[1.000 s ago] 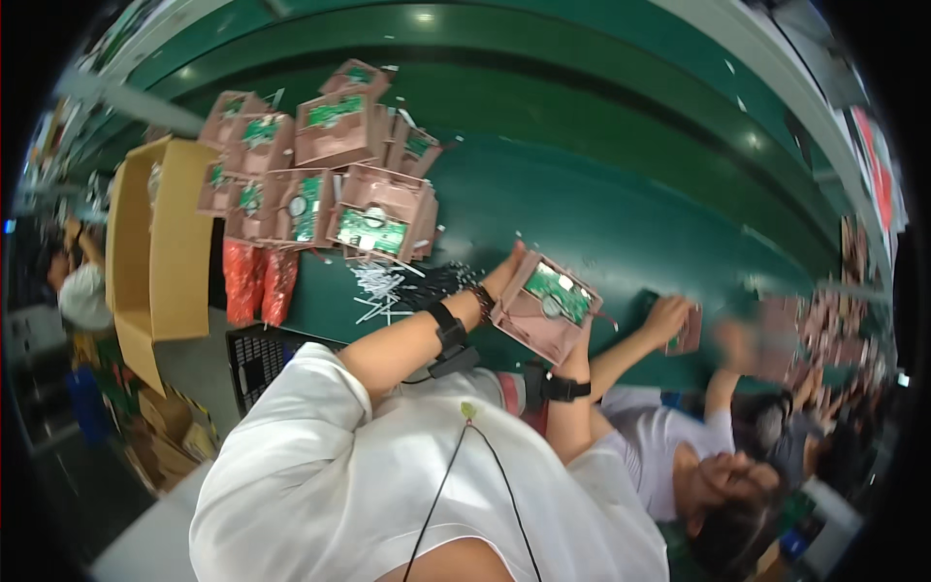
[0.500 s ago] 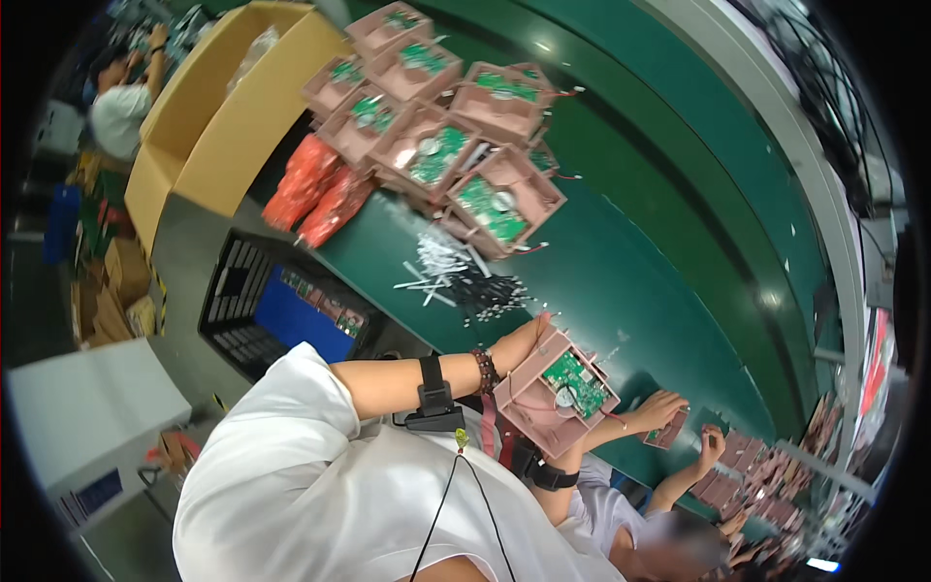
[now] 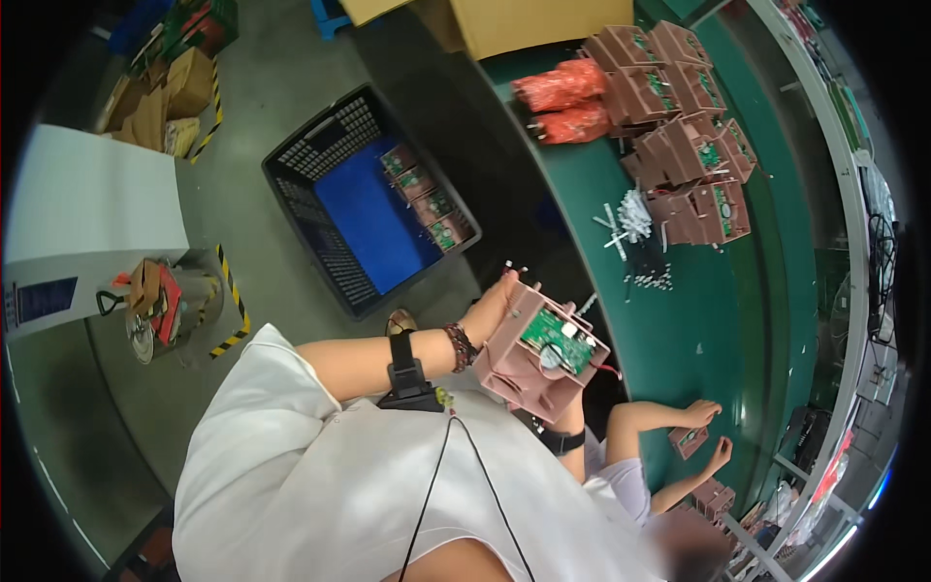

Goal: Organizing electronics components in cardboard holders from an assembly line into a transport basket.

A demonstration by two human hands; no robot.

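My left hand (image 3: 501,297) grips the upper left side of a pinkish-brown plastic housing (image 3: 514,373), its fingers partly hidden behind the wall. The open housing is tilted toward me. Inside it sit a green circuit board (image 3: 543,335) and a round pale part (image 3: 552,358); a thin red wire (image 3: 606,370) sticks out at the right. My right forearm (image 3: 572,423) reaches up to the housing's lower right side. The housing hides my right hand and its fingers. Something small with pale tips (image 3: 514,266) shows beside my left fingertips.
A black crate (image 3: 364,301) with a blue bottom stands on the floor at left, holding several housings along one side. On the green table (image 3: 669,339) are stacked housings (image 3: 679,155), orange-red bags (image 3: 572,123) and white and black strips (image 3: 635,215). A co-worker's hand (image 3: 700,413) works at right.
My view and body have turned left toward the crate, so the table has shifted right in the picture. The housing has come along in my hands, away from the table.
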